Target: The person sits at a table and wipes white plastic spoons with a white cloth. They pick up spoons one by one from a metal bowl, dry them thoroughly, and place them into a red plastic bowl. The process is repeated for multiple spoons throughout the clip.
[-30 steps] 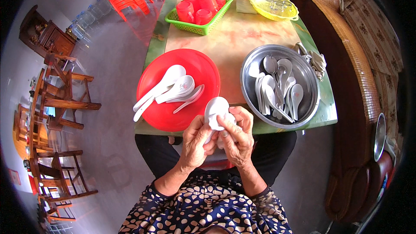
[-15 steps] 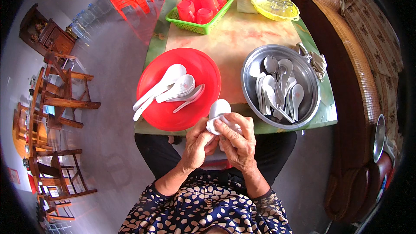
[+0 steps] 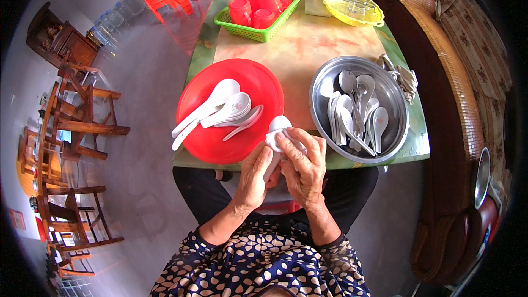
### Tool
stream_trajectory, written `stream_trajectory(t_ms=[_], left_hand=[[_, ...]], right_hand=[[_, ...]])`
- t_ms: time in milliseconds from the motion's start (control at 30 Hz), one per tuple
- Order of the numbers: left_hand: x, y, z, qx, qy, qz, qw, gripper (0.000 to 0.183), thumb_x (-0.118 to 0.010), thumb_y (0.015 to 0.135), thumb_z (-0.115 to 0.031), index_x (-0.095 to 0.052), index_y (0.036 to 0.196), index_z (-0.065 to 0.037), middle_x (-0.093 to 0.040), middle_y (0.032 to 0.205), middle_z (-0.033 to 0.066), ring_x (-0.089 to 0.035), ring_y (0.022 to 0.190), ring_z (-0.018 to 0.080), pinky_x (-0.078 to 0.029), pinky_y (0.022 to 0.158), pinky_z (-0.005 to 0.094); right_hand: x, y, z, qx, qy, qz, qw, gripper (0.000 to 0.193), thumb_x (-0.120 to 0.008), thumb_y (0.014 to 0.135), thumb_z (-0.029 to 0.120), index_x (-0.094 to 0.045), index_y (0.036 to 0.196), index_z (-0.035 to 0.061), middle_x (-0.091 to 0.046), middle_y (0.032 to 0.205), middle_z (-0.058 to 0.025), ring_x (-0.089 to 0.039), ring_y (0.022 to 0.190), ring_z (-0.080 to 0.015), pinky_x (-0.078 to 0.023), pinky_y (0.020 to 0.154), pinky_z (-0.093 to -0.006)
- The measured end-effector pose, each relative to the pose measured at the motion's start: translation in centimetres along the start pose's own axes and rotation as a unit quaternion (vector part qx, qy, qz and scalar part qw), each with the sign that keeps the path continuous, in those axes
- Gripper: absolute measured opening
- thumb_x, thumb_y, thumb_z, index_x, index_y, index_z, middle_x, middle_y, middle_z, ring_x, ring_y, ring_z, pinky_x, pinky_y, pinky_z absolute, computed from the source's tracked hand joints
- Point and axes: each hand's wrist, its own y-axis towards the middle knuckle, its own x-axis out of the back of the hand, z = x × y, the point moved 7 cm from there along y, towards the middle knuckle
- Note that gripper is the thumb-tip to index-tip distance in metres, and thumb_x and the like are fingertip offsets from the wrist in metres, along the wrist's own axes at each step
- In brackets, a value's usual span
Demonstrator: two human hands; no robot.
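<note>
Just past the table's near edge, my left hand (image 3: 253, 179) is closed round the handle of a white spoon (image 3: 280, 121), whose bowl points away from me. My right hand (image 3: 303, 166) presses a folded white cloth (image 3: 273, 141) against the bowl with thumb and fingers, so only the bowl's tip shows above it. Ahead to the left lies a round red tray (image 3: 267, 85) with several white spoons (image 3: 235, 108), some nested together. On the right stands a steel basin (image 3: 315, 111) holding several white spoons (image 3: 379, 122) and a few metal ones (image 3: 347, 82).
Red mugs (image 3: 264, 18) sit in a green basket (image 3: 269, 34) farther up the table (image 3: 250, 49). Beyond the steel basin, a yellow basket (image 3: 363, 21) holds clear glasses. A crumpled pale cloth (image 3: 406, 83) lies at the table's right edge, beside a wooden bench (image 3: 440, 49).
My right hand has slid the cloth up the spoon toward the tip, covering more of the bowl. More of the handle shows by my left hand. The whole view has shifted slightly.
</note>
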Motion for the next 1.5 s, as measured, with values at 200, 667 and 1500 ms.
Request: stream_trajectory(t_ms=[200,667,1500], left_hand=[[0.7,0.2,1.6,0.050,-0.124,-0.036,0.990,0.049,-0.033,0.099,-0.046,-0.049,0.123,-0.006,-0.056,0.116,0.0088,-0.052,0.109,0.0177,-0.042,0.094,0.0339],[-0.5,0.1,1.0,0.088,-0.271,0.006,0.959,0.038,-0.052,0.095,-0.030,-0.051,0.121,-0.002,-0.060,0.115,0.0134,-0.057,0.105,0.0178,-0.048,0.089,0.0324],[-0.5,0.0,0.1,0.034,-0.267,0.047,0.962,0.050,-0.043,0.097,-0.037,-0.039,0.134,-0.004,-0.056,0.122,0.0139,-0.055,0.110,0.0240,-0.045,0.094,0.0373]], right_hand=[[-0.6,-1.5,1.0,0.030,-0.050,0.011,0.998,0.038,-0.069,0.070,-0.001,-0.069,0.107,0.0099,-0.057,0.116,-0.0097,-0.051,0.092,-0.0276,-0.045,0.079,-0.0356],[-1.0,-3.1,1.3,0.020,-0.012,-0.025,0.999,0.041,-0.068,0.067,0.004,-0.069,0.107,0.0123,-0.058,0.109,-0.0078,-0.053,0.087,-0.0263,-0.045,0.076,-0.0351],[-1.0,-3.7,2.3,0.046,-0.017,0.023,0.999,0.043,-0.067,0.068,0.004,-0.067,0.111,0.0108,-0.056,0.107,-0.0092,-0.052,0.085,-0.0274,-0.046,0.073,-0.0363]])
